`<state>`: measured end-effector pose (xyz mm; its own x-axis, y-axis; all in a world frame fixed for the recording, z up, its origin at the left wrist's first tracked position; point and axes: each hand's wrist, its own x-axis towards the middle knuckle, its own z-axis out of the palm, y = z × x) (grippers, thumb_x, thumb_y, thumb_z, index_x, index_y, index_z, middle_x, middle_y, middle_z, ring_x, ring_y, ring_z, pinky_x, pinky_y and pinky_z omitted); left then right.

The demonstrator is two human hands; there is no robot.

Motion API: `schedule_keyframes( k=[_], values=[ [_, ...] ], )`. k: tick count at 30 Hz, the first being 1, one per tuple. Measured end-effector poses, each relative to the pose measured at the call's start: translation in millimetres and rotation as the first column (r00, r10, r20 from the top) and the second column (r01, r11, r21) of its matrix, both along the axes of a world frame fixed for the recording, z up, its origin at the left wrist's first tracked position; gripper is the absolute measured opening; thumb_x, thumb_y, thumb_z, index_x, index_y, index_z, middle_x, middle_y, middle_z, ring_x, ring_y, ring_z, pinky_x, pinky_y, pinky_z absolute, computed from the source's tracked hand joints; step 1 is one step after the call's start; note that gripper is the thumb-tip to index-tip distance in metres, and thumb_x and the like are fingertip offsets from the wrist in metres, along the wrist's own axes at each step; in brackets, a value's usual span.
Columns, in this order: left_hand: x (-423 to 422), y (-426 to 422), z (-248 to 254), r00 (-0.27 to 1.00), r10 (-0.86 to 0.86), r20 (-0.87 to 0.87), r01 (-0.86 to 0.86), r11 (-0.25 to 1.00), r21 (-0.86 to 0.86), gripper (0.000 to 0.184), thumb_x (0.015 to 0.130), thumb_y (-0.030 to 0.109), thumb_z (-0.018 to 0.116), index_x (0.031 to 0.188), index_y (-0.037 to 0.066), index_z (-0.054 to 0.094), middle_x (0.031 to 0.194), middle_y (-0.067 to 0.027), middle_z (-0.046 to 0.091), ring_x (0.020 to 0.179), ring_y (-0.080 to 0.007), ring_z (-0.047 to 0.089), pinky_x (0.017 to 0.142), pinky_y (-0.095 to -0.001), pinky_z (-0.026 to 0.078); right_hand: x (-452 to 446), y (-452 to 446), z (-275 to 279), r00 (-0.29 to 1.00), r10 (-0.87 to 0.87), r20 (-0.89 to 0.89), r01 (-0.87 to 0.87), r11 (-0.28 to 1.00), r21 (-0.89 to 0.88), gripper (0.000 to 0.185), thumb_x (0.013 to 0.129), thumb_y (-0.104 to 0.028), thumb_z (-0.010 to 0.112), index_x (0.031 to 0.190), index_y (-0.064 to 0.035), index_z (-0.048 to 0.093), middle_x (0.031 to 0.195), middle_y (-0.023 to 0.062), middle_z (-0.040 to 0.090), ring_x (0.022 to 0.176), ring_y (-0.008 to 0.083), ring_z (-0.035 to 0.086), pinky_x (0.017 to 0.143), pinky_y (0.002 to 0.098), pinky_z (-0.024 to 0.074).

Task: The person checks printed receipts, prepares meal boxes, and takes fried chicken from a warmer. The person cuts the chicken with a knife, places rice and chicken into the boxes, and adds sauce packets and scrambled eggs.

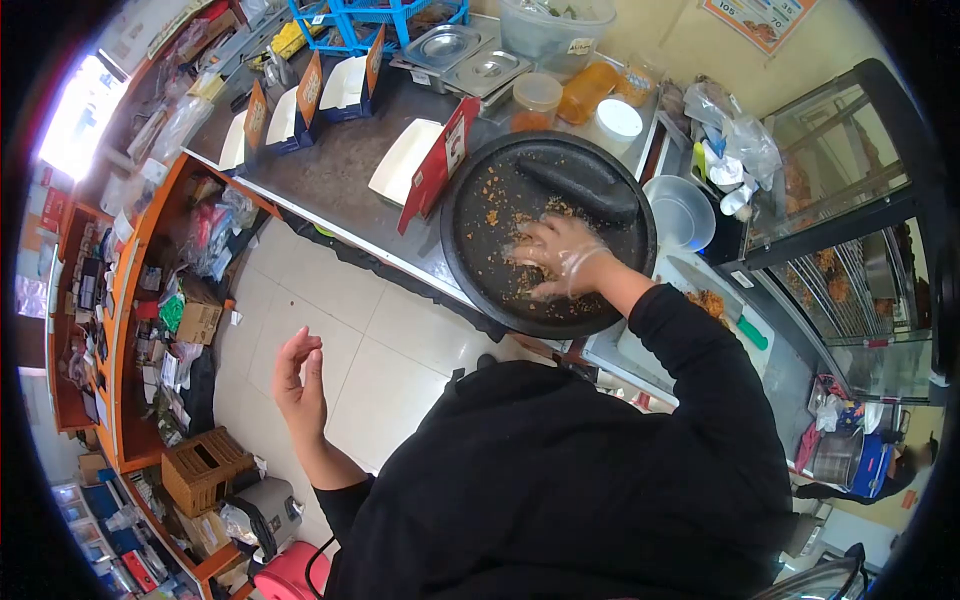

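Note:
My right hand, in a clear plastic glove, reaches into a large round black pan. Its fingers are spread, touching brown crumbs scattered over the pan's floor. A dark, long rounded piece sits in the far side of the pan; I cannot tell what it is. My left hand is bare and raised above the tiled floor, apart from the counter, with fingers loosely bent and nothing in them. Left of the pan stands a white food box with a red printed flap.
More open boxes line the counter at the left. Tubs, bottles and steel lids stand behind the pan. At the right are a metal bowl, a green-handled knife on a white board, and a glass display case.

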<state>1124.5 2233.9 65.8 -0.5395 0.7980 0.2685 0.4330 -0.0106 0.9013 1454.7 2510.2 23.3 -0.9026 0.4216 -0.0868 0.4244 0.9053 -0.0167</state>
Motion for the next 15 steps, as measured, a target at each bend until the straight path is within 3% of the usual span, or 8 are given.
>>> schedule_keyframes(
  k=[4,5,8,11,12,13,14,15],
  values=[
    [0,3,0,1.000,-0.018,0.023,0.017,0.999,0.032,0.028,0.089,-0.002,0.055,0.116,0.000,0.057,0.098,-0.0078,0.060,0.093,-0.0150,0.058,0.086,-0.0273,0.045,18,-3,-33,0.969,-0.121,-0.214,0.106,0.991,-0.081,0.038,0.076,-0.043,0.067,0.110,-0.0247,0.060,0.107,0.0077,0.056,0.099,0.0328,0.056,0.077,0.0485,0.0488],
    [0,3,-1,1.000,-0.016,0.026,0.015,0.999,0.030,0.028,0.089,-0.002,0.055,0.116,0.000,0.057,0.098,-0.0078,0.060,0.093,-0.0150,0.058,0.086,-0.0274,0.046,20,-1,-40,0.959,-0.074,-0.274,0.061,0.997,-0.055,0.025,0.077,-0.034,0.065,0.098,-0.0211,0.062,0.091,0.0076,0.058,0.085,0.0319,0.059,0.067,0.0482,0.0504],
    [0,3,-4,0.999,-0.013,0.029,0.012,0.999,0.029,0.027,0.089,-0.002,0.055,0.116,0.001,0.058,0.097,-0.0076,0.060,0.093,-0.0151,0.058,0.085,-0.0278,0.046,17,-1,-45,0.968,-0.161,-0.195,0.142,0.984,-0.106,0.024,0.075,-0.033,0.066,0.094,-0.0188,0.063,0.086,0.0100,0.059,0.084,0.0320,0.060,0.068,0.0473,0.0503],
    [-2,1,-9,0.999,0.006,0.034,-0.007,0.999,0.048,0.027,0.089,-0.002,0.055,0.115,0.001,0.058,0.096,-0.0072,0.060,0.093,-0.0150,0.058,0.085,-0.0281,0.046,14,15,-59,0.938,-0.161,-0.308,0.102,0.975,-0.197,0.019,0.079,-0.027,0.066,0.091,-0.0131,0.062,0.085,0.0088,0.061,0.079,0.0257,0.061,0.067,0.0413,0.0508],
    [-3,-1,-11,0.999,0.022,0.046,-0.025,0.998,0.060,0.027,0.089,-0.002,0.055,0.115,0.001,0.058,0.095,-0.0072,0.060,0.092,-0.0150,0.058,0.085,-0.0281,0.046,9,23,-55,0.832,-0.438,-0.342,0.169,0.786,-0.595,0.019,0.080,-0.026,0.065,0.092,-0.0117,0.062,0.086,0.0076,0.061,0.079,0.0232,0.060,0.068,0.0387,0.0506],
    [-5,-4,-14,0.997,0.040,0.059,-0.044,0.997,0.071,0.027,0.089,-0.002,0.055,0.115,0.001,0.058,0.095,-0.0071,0.060,0.092,-0.0150,0.058,0.084,-0.0281,0.046,2,34,-50,0.693,-0.680,-0.238,0.134,0.446,-0.885,0.019,0.082,-0.025,0.065,0.093,-0.0103,0.062,0.088,0.0064,0.062,0.079,0.0207,0.060,0.069,0.0361,0.0504],
    [-7,-8,-18,0.996,0.054,0.067,-0.059,0.996,0.063,0.027,0.089,-0.002,0.055,0.115,0.001,0.058,0.095,-0.0071,0.060,0.091,-0.0149,0.058,0.084,-0.0280,0.046,-6,46,-45,0.551,-0.834,-0.021,0.009,0.031,-0.999,0.019,0.083,-0.025,0.065,0.094,-0.0090,0.062,0.090,0.0053,0.062,0.079,0.0182,0.060,0.070,0.0336,0.0502],
    [-10,-12,-21,0.995,0.070,0.072,-0.074,0.996,0.059,0.026,0.089,-0.002,0.056,0.115,0.001,0.058,0.095,-0.0070,0.060,0.091,-0.0149,0.058,0.083,-0.0279,0.046,-11,71,-46,0.543,-0.821,-0.178,-0.103,0.145,-0.984,0.019,0.085,-0.023,0.064,0.096,-0.0076,0.062,0.092,0.0042,0.063,0.080,0.0163,0.060,0.072,0.0321,0.0497]
  ],
)
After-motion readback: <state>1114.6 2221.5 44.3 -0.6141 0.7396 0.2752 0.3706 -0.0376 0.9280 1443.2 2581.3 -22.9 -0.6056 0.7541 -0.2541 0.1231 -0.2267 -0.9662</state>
